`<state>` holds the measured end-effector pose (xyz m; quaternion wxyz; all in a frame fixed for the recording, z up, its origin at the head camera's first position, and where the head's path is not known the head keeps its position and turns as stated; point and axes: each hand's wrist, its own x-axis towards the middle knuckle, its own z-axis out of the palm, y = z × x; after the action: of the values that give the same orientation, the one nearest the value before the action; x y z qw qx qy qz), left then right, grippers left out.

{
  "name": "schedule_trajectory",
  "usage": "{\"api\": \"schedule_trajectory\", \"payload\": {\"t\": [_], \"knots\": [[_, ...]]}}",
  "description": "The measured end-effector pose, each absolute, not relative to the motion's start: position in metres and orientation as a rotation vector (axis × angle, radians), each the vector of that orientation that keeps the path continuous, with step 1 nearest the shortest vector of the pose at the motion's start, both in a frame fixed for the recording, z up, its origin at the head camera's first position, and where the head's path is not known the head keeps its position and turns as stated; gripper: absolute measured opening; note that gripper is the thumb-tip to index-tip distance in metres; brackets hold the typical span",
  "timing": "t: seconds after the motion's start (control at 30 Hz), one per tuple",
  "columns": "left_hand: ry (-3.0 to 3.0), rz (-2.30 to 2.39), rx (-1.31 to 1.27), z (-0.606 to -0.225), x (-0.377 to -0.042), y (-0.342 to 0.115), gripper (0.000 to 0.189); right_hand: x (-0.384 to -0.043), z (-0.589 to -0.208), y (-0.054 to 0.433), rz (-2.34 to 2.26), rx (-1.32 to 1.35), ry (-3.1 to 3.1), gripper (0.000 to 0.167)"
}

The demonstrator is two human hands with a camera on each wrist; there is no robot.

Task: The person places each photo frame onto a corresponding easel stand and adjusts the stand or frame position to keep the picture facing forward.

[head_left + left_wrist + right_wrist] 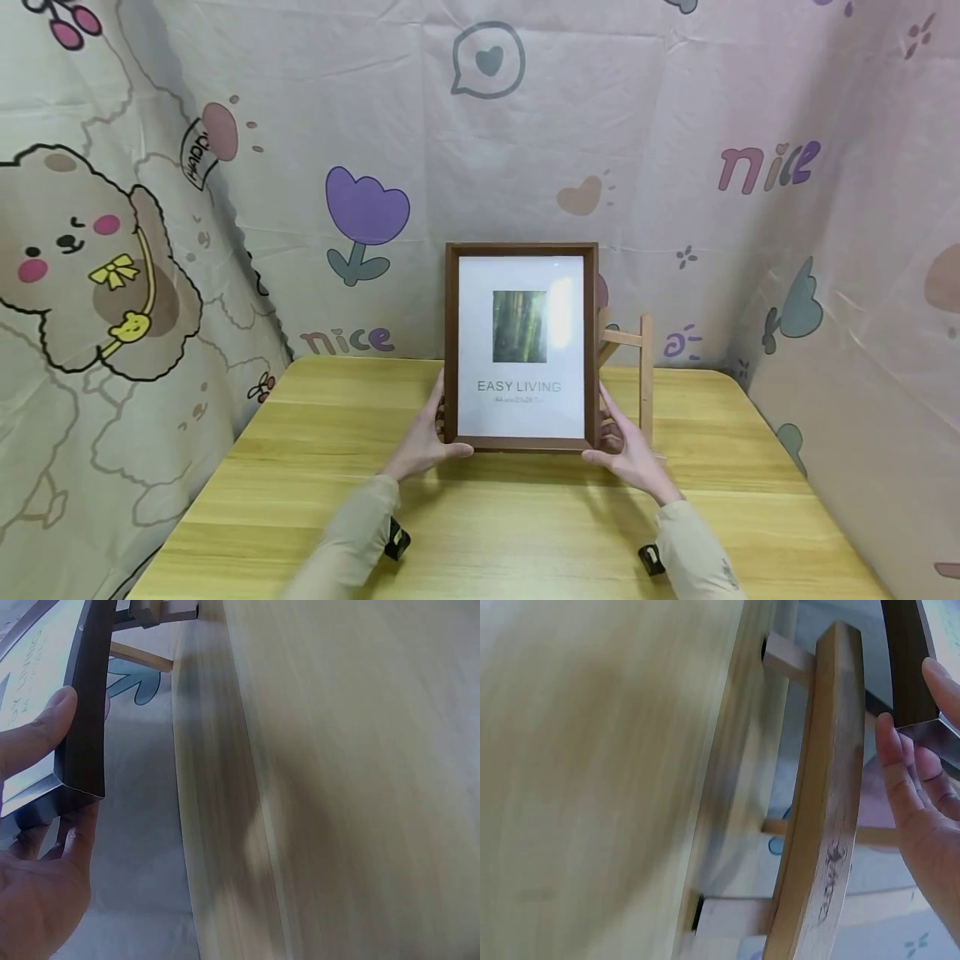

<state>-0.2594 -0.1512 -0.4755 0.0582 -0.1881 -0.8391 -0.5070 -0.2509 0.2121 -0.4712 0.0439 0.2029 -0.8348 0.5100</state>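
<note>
A brown picture frame [527, 333] with a white "EASY LIVING" insert stands upright in the head view. My left hand [427, 446] grips its lower left corner; in the left wrist view the thumb [49, 727] lies over the front edge, with the fingers behind and under it. At the lower right corner, my right hand [628, 450] holds it between thumb and fingers. A wooden easel [647, 383] stands behind, mostly hidden by the frame. The right wrist view shows the easel's ledge [825, 787] close by, apart from the frame's corner [915, 697].
A yellow wood-grain table [360, 408] lies under the hands. Printed cloth [510, 150] hangs behind and at both sides, right up to the table's far edge. Black wrist cameras [397, 539] sit below both sleeves.
</note>
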Motion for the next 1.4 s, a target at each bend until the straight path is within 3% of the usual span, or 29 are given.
{"api": "schedule_trajectory", "payload": {"t": [1.4], "knots": [[-2.522,-1.473,-0.875,-0.466,-0.298,-0.055,0.14,-0.237,-0.475,0.301,1.549,0.538,-2.441,0.114]]}}
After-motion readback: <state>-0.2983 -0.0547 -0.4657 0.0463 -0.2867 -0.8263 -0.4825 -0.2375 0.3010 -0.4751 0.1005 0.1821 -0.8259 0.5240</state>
